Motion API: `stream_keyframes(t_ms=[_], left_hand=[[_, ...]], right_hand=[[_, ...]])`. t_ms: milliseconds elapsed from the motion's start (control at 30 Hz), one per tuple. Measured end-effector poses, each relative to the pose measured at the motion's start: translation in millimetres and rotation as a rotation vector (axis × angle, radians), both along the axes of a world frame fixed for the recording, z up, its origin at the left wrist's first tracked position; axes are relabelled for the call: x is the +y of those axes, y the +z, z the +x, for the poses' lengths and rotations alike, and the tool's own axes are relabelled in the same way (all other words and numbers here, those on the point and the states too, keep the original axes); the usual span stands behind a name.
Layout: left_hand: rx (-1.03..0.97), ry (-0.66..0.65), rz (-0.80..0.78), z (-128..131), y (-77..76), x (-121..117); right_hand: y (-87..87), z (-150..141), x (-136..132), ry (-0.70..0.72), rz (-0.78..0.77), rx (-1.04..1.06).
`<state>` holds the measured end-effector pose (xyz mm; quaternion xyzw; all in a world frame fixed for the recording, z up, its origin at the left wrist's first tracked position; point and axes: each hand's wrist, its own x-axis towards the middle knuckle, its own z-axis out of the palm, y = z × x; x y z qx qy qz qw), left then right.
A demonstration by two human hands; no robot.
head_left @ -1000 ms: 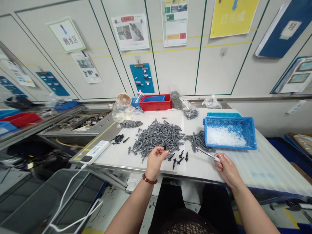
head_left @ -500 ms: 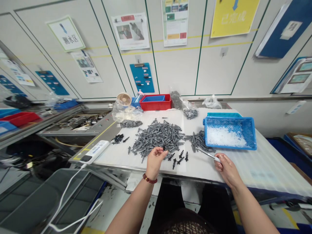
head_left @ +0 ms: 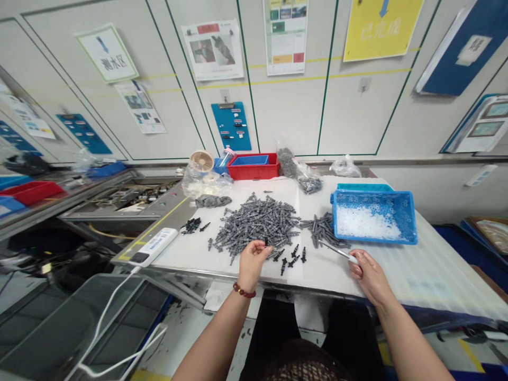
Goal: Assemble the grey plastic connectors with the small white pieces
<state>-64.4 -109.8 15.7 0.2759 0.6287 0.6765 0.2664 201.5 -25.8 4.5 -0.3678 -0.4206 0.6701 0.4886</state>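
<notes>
My left hand (head_left: 252, 263) is pinched at the front edge of a large heap of grey plastic connectors (head_left: 257, 225), with a small dark connector (head_left: 266, 242) held at its fingertips. My right hand (head_left: 365, 275) grips a slim silver metal tool (head_left: 337, 252), whose tip points left toward a smaller pile of grey connectors (head_left: 323, 230). Several black connectors (head_left: 293, 256) lie apart between my hands, on the white sheet (head_left: 178, 254) covering the table. A little black heap (head_left: 191, 226) sits further left.
A blue crate (head_left: 373, 217) holding white material stands right of the parts. At the back are a red crate (head_left: 253, 167), a small fan (head_left: 201, 161) and plastic bags (head_left: 309, 180). A white power strip (head_left: 154, 247) lies at the table's left edge, beside a metal bench (head_left: 119, 203).
The head view has drifted slightly. Both hands stay nearly in place, with the same things in them.
</notes>
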Motion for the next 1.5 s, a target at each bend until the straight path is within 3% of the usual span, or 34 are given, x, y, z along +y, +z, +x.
stream_keyframes(t_ms=[900, 1500], left_hand=[[0.098, -0.036, -0.024, 1, -10.3, 0], [0.295, -0.03, -0.068, 1, -19.9, -1]], right_hand=[[-1.1, 0, 0, -0.01, -0.001, -0.004], [-3.8, 0, 1, -0.005, 0.008, -0.005]])
